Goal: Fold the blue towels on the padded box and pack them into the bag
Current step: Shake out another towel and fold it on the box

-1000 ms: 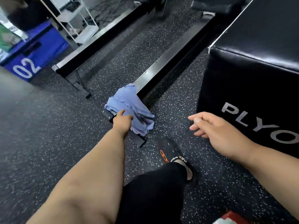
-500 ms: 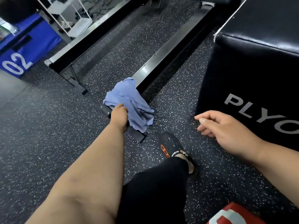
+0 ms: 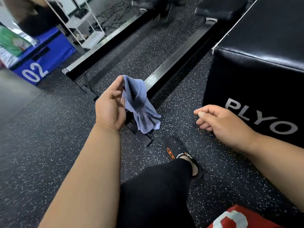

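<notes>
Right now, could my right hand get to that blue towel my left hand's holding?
Probably yes. The right hand is empty, and only bare floor shows between it and the blue towel hanging from the left hand.

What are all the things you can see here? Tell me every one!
towel: one, blue, crumpled, hanging from the left hand above the floor
padded box: one, black with grey letters PLYO, on the right
blue box: one, blue with white 02, far left
metal rails: two, black and silver, lying on the floor across the middle
white rack: one, white, at the top behind the rails
red thing: one, red and white, bottom right corner, mostly cut off
floor: one, black with white specks
shoe: one, black and orange, on the person's foot
left hand: one, holding the towel
right hand: one, loosely curled, holding nothing, beside the padded box
</notes>
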Available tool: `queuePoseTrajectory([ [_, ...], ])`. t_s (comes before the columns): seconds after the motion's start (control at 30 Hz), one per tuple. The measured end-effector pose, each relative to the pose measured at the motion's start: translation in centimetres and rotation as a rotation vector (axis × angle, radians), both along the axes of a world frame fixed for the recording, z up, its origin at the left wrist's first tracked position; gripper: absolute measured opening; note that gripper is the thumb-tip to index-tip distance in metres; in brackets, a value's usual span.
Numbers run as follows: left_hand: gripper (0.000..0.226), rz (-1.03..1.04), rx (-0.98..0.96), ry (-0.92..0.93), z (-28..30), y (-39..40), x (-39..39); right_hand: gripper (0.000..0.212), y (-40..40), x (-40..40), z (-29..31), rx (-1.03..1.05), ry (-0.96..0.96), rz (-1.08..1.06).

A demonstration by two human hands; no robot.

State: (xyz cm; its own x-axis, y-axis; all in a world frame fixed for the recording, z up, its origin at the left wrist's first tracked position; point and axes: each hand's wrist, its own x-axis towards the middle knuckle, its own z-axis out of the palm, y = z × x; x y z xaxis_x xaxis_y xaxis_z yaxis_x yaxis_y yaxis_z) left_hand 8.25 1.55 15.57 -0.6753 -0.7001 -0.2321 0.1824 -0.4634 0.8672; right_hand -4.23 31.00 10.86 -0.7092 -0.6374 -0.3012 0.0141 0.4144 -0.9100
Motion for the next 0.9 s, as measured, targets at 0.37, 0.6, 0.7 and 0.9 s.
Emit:
queuePoseTrajectory([
  [0.37,0.066,-0.402,-0.022,0.115,9.8,16.2,0.4,0.024,8.7,-0.5,7.0,-0.148,-0.004,-0.206],
  [0.6,0.074,-0.639,0.001,0.082,11.5,25.6,-1.0,0.025,19.0,0.4,10.4,-0.277,-0.16,-0.292],
  [0.7,0.066,-0.702,-0.011,0.055,11.8,28.6,-1.6,0.013,23.6,0.3,10.9,-0.34,-0.195,-0.336],
  [0.9,0.067,-0.906,-0.063,0.072,12.0,32.9,-3.2,0.029,30.1,-0.5,11.2,-0.334,-0.257,-0.332],
])
